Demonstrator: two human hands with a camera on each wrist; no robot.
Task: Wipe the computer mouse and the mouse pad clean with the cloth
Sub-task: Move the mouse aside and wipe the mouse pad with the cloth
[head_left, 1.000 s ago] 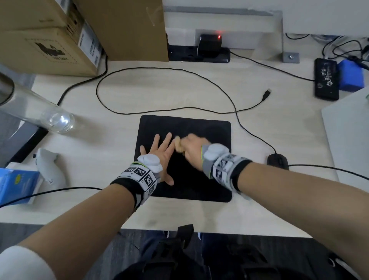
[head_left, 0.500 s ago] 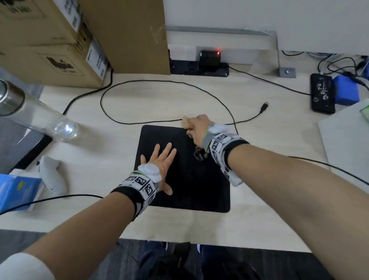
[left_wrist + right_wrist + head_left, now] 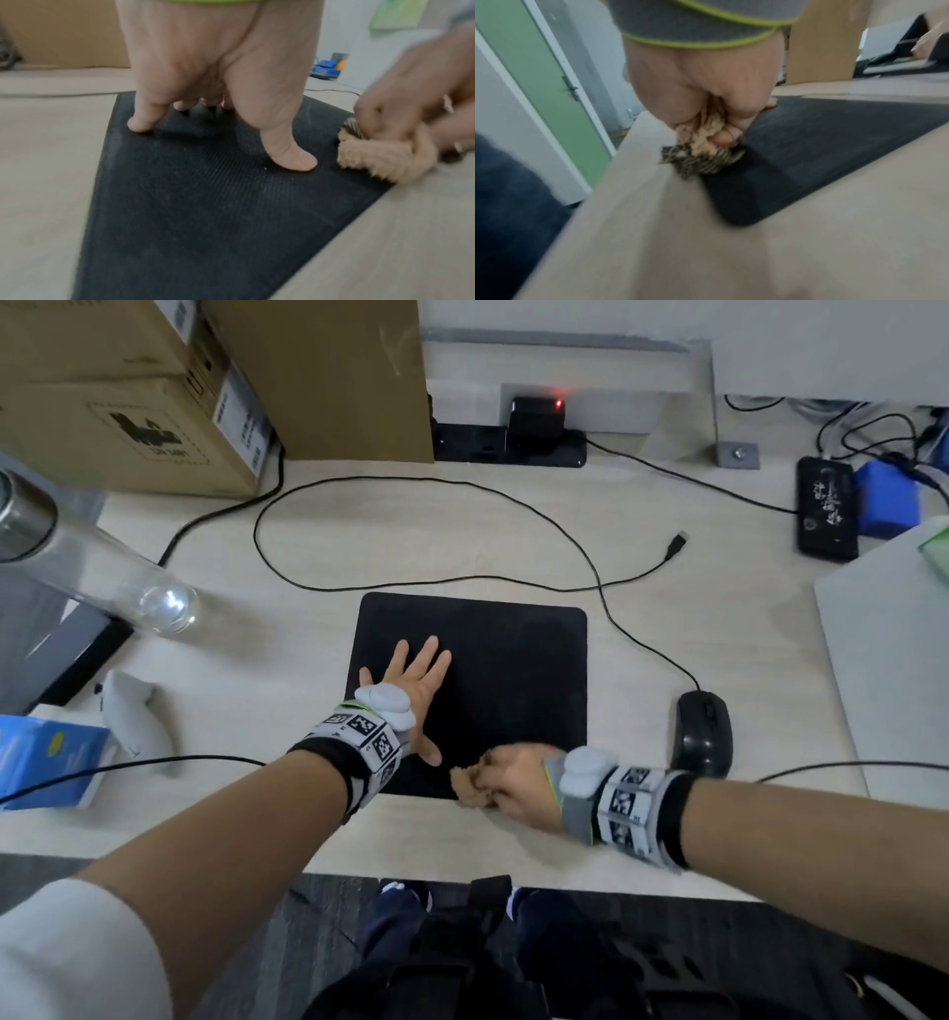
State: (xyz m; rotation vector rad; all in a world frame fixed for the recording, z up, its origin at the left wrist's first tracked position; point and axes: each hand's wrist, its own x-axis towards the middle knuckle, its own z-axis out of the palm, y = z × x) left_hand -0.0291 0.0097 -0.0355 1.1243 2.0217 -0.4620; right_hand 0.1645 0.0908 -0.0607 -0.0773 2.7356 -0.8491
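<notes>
A black mouse pad (image 3: pixel 518 670) lies on the light wooden desk (image 3: pixel 642 839). My left hand (image 3: pixel 411 690) lies flat on the pad's left part with fingers spread, and its fingertips (image 3: pixel 295 162) press the pad (image 3: pixel 192 213). My right hand (image 3: pixel 513 780) grips a bunched tan fuzzy cloth (image 3: pixel 470 788) at the pad's near edge. The cloth (image 3: pixel 380 158) sits just right of my left thumb. In the right wrist view the cloth (image 3: pixel 700 150) shows a striped side against the pad (image 3: pixel 821 152). A black wired mouse (image 3: pixel 702 731) rests on the desk right of the pad, untouched.
Cardboard boxes (image 3: pixel 154 387) stand at the back left, beside a power strip (image 3: pixel 513 444). A looping black cable (image 3: pixel 462 577) ends in a loose USB plug (image 3: pixel 677 544). A clear bottle (image 3: pixel 118 588), a white controller (image 3: pixel 136 716) and a blue box (image 3: pixel 46 757) are at the left.
My right hand swept the cloth from the pad's far edge back to its near edge. My left hand stayed flat on the pad.
</notes>
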